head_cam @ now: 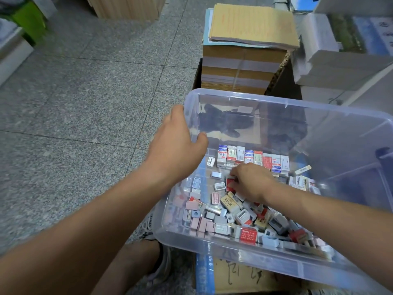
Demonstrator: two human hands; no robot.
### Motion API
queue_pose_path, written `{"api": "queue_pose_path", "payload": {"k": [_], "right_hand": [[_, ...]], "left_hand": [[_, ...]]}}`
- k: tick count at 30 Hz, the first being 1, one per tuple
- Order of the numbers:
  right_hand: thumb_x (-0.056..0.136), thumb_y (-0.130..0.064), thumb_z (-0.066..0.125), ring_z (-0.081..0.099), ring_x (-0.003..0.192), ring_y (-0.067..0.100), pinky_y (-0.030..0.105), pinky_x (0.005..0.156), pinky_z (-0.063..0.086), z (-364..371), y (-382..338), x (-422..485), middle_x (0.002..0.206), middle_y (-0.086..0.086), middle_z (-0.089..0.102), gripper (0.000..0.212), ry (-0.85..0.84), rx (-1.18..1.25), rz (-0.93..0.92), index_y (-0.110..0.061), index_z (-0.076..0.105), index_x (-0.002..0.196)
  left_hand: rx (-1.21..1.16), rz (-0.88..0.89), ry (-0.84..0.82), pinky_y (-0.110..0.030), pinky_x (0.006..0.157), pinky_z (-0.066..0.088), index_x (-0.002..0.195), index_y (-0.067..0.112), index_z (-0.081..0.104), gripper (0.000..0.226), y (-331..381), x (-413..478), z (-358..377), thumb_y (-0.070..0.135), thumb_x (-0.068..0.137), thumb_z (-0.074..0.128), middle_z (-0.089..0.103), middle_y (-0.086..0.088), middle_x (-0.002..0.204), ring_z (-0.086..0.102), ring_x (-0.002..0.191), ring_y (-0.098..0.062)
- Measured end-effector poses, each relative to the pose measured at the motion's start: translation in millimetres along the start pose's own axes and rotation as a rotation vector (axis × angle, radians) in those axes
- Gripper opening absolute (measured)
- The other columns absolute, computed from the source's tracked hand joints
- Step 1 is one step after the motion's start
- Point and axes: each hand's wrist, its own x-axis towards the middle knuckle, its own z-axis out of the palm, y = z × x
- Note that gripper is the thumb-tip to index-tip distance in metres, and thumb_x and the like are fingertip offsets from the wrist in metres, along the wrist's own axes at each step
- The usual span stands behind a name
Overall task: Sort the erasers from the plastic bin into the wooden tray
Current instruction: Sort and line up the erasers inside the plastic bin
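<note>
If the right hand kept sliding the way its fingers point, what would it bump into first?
The right hand points left. Past the red eraser it seems to pinch, likely the small pale-blue piece first, then the plastic bin's left wall; depth is unclear.

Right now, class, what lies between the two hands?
Head view: on the bin floor, a white slotted piece and a pale-blue one.

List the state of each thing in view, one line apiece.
plastic bin: open, no lid on, partly filled.
left hand: grips the bin's left rim.
right hand: inside the bin, fingers pinching a red eraser.
red eraser: pinched, low in the bin.
eraser row: upright, side by side at the far end.
loose pile: jumbled at the near end.
paper stack: piled flat behind the bin.
</note>
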Motion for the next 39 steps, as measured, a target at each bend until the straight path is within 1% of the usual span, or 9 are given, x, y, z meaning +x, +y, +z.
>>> {"api": "queue_pose_path", "payload": {"k": [4,8,13,16,19,26,30,33,39], "right_hand": [[0.093,-0.035,0.064,0.06,0.087,0.024,0.031,0.069,0.047,2.9,1.0,4.2,0.094,-0.003,0.065,0.009,-0.021,0.082,-0.007,-0.028,0.061,0.087],[0.089,-0.03,0.074,0.055,0.081,0.017,0.027,0.067,0.041,5.8,4.0,3.3,0.093,-0.006,0.061,0.014,-0.064,0.168,-0.027,-0.024,0.07,0.101],[0.09,-0.027,0.075,0.06,0.076,0.015,0.023,0.058,0.04,-12.1,4.4,-1.5,0.086,-0.008,0.063,0.018,-0.118,0.354,-0.115,-0.03,0.062,0.079],[0.094,-0.024,0.067,0.059,0.077,0.014,0.023,0.06,0.043,-21.8,-1.9,-9.9,0.088,-0.006,0.061,0.006,-0.189,0.411,-0.194,-0.026,0.062,0.094],[0.096,-0.031,0.061,0.059,0.078,0.012,0.028,0.068,0.046,-21.0,-8.2,-14.3,0.086,-0.011,0.062,0.001,-0.3,0.377,-0.238,-0.031,0.061,0.096],[0.097,-0.049,0.052,0.042,0.111,0.016,0.042,0.099,0.043,-3.3,-13.0,-12.7,0.104,-0.009,0.045,0.029,-0.336,0.021,-0.32,-0.029,0.058,0.116],[0.093,-0.053,0.059,0.054,0.107,0.021,0.041,0.091,0.049,-7.1,-18.5,-11.3,0.116,-0.004,0.06,0.037,-0.365,-0.046,-0.345,-0.027,0.056,0.119],[0.092,-0.051,0.064,0.057,0.093,0.021,0.035,0.079,0.048,-8.4,-27.1,-8.9,0.11,-0.001,0.066,0.034,-0.442,-0.095,-0.363,-0.022,0.058,0.108],[0.087,-0.047,0.074,0.061,0.094,0.02,0.034,0.077,0.051,-12.6,-24.1,-4.5,0.107,-0.002,0.066,0.038,-0.577,0.038,-0.331,-0.025,0.055,0.111]], "left_hand": [[-0.013,0.004,-0.002,-0.043,0.088,0.049,0.138,0.022,0.038,0.05,0.0,-0.3,-0.9,0.037,0.095,0.058,0.053,0.003,0.128,0.056,0.107,-0.021],[-0.005,-0.005,-0.008,-0.041,0.089,0.048,0.141,0.022,0.035,0.053,0.7,-0.4,-0.5,0.037,0.096,0.058,0.052,0.001,0.132,0.056,0.109,-0.021],[-0.005,0.0,-0.01,-0.036,0.088,0.043,0.145,0.02,0.031,0.058,-0.3,0.7,-0.2,0.036,0.097,0.058,0.047,0.006,0.129,0.051,0.108,-0.017],[-0.009,0.0,-0.009,-0.043,0.091,0.05,0.143,0.022,0.033,0.056,-0.5,0.8,-0.3,0.036,0.096,0.059,0.051,0.003,0.129,0.056,0.107,-0.02],[-0.009,-0.003,-0.005,-0.047,0.091,0.052,0.14,0.022,0.035,0.054,-0.6,1.9,0.1,0.037,0.094,0.059,0.054,0.0,0.127,0.059,0.105,-0.023],[-0.018,-0.002,-0.008,-0.048,0.089,0.053,0.139,0.023,0.035,0.053,0.0,0.7,0.4,0.037,0.094,0.059,0.054,0.001,0.125,0.06,0.102,-0.023],[0.0,-0.003,-0.009,-0.045,0.091,0.051,0.141,0.021,0.033,0.055,-0.4,1.5,0.1,0.036,0.095,0.059,0.051,0.001,0.129,0.057,0.106,-0.022],[-0.005,-0.003,-0.002,-0.047,0.09,0.051,0.139,0.022,0.035,0.053,-1.2,1.8,0.9,0.036,0.094,0.06,0.053,0.0,0.128,0.058,0.105,-0.023],[-0.006,-0.001,0.0,-0.046,0.09,0.051,0.138,0.022,0.035,0.052,-1.7,1.1,1.7,0.036,0.094,0.06,0.054,0.001,0.126,0.059,0.104,-0.022]]}}
